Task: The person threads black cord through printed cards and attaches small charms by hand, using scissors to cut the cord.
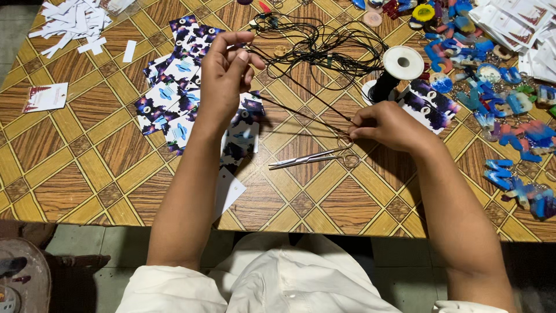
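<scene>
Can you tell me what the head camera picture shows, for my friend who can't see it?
Two bare hands stretch a thin black cord between them over a patterned table: the left hand is raised, the right hand pinches the cord low. Metal scissors lie under it, with printed cards, a spool and blue charms around.

Two hands, left (223, 75) and right (385, 124), one scissors (315, 157), one cord spool (397, 69) (black cord).

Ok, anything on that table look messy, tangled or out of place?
The thin black cord lies in a loose tangled heap beside the black spool. One white card juts over the table's near edge. Nothing looks spilled or damaged.
</scene>
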